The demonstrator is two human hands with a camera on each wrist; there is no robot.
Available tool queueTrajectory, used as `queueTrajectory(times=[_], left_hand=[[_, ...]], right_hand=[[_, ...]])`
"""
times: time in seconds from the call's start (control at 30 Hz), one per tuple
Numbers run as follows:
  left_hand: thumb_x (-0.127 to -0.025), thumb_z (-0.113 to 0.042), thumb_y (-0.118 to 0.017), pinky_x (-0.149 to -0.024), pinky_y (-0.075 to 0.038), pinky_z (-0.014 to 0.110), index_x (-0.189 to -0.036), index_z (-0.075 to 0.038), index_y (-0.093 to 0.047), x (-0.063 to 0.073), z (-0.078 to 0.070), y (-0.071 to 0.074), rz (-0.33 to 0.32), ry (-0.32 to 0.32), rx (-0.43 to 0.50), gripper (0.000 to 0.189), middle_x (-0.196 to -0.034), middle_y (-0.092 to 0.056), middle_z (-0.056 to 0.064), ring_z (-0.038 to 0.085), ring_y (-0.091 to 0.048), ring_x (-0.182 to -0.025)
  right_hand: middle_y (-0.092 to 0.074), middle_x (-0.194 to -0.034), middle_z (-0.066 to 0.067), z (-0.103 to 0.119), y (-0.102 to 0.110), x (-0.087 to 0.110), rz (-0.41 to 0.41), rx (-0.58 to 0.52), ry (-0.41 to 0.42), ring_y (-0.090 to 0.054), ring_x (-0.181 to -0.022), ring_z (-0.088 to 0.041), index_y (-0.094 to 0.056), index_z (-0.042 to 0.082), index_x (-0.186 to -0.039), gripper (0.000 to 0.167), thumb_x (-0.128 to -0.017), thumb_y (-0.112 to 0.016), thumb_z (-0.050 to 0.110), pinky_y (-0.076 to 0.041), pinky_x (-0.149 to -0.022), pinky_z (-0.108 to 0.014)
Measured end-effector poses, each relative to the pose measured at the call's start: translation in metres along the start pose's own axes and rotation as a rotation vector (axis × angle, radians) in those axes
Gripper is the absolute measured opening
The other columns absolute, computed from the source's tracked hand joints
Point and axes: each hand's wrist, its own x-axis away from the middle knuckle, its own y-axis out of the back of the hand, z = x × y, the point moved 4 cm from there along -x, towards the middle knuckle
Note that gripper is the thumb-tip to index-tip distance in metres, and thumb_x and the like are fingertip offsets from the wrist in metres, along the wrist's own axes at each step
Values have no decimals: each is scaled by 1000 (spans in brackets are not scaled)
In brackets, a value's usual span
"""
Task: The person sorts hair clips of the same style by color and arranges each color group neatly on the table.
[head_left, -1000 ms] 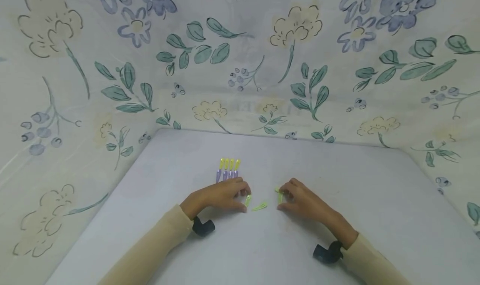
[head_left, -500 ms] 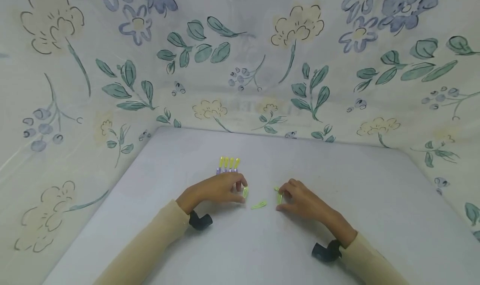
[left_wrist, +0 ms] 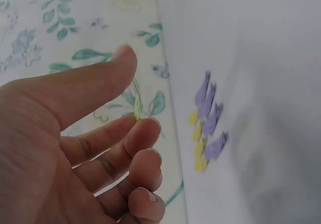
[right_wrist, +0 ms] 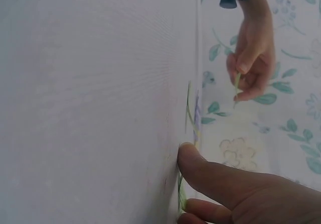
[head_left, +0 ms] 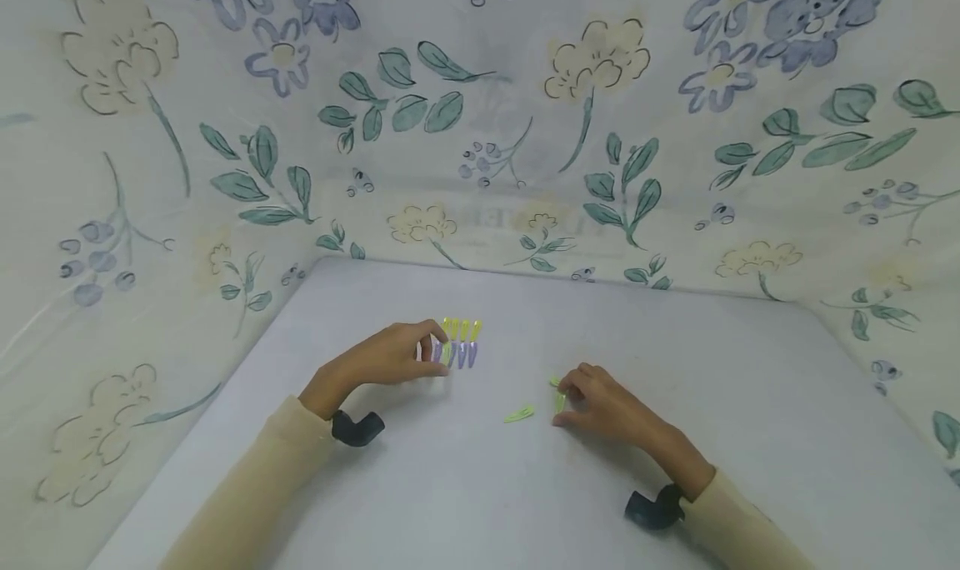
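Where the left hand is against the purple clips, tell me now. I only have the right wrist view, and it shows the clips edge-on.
Observer: In the head view, the left hand has its fingertips overlapping the left end of the row of purple clips, partly blocking it.

Operator: Then count the purple ones from another camera.

Observer: The left wrist view shows four, lined up next to the yellow clips.

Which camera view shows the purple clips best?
The left wrist view: all four purple clips appear larger, unobstructed, though blurred. In the head view they're small, partly hidden by the left hand and its green clip. The right wrist view shows only a thin sliver.
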Motion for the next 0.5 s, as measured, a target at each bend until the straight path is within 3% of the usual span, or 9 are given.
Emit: queueTrajectory(times=[0.23, 0.5], left_hand=[[-85, -38, -78, -65, -50, 28, -126, -18, -59, 10, 10, 4, 10, 61, 16, 49, -90, -63, -4, 15, -58, -77], [-86, -35, -78, -72, -52, 29, -124, -18, -60, 9, 23, -9, 22, 89, 17, 46, -96, -64, -3, 14, -59, -84]], right_hand=[[-56, -95, 3, 0, 0, 1, 5, 13, 0, -49, -91, -11, -64, 8, -106, 39, -79, -84, 27, -49, -80, -30], [-57, -95, 3, 2, -1, 2, -12, 13, -22, -49, -91, -11, -65, 8, -106, 39, -78, -85, 26, -50, -81, -31]])
